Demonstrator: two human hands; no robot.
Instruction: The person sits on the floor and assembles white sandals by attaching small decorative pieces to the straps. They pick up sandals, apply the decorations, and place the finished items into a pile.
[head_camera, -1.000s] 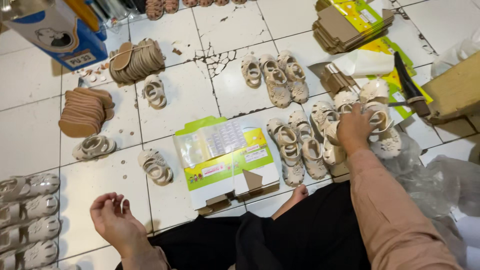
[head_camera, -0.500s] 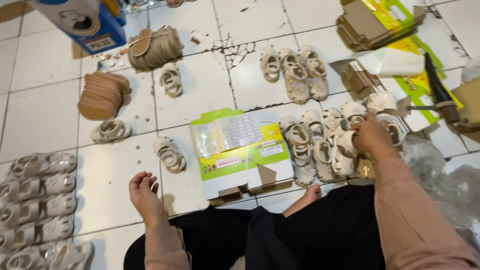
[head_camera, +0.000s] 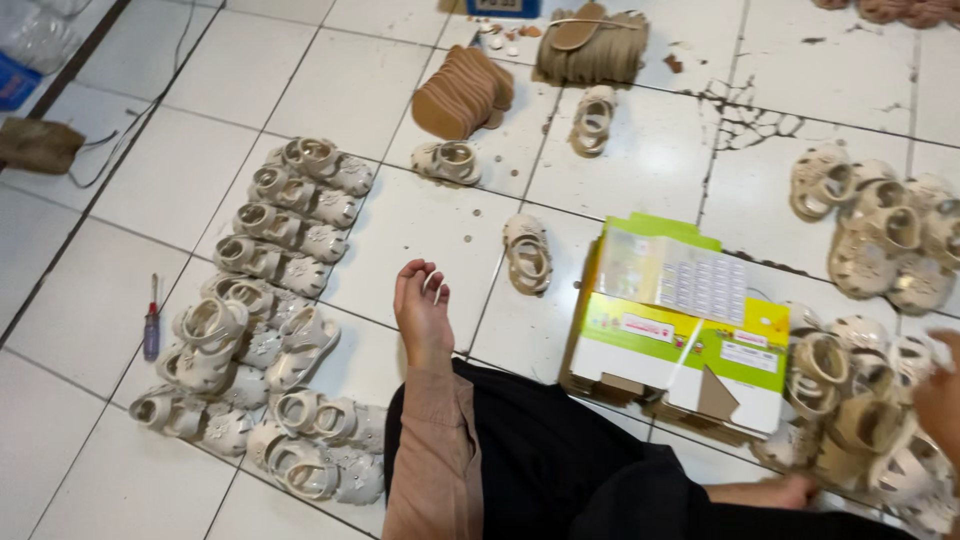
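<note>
A: What do the hands do rn?

B: The left hand (head_camera: 422, 305) is stretched out over the white tile floor (head_camera: 130, 470), palm down, fingers a bit spread, holding nothing. It hovers between the rows of cream baby sandals (head_camera: 265, 330) on its left and one sandal pair (head_camera: 527, 252) lying alone just in front-right of it.

A: And the right one?

B: The right hand (head_camera: 942, 400) is only half in view at the right edge. It is on the heap of sandals (head_camera: 860, 410) there, touching them, but I cannot tell if it grips one or is only resting; fingers are hidden.

A: Which step, u think?

B: My guess: sorting sandals in pairs. One hand is in the unsorted heap, the other free near the tidy rows. A flat green and white carton (head_camera: 675, 320) lies between, just beside the knee, on more folded cartons.

A: What does the next move need?

B: Probably the left hand must close on smth, maybe the lone pair, so it has to lower a bit. Careful w/ the rows, they sit close together. A small screwdriver (head_camera: 151, 322) lies apart, left of the rows. Brown insole stacks (head_camera: 462, 95) are far at the top.
</note>
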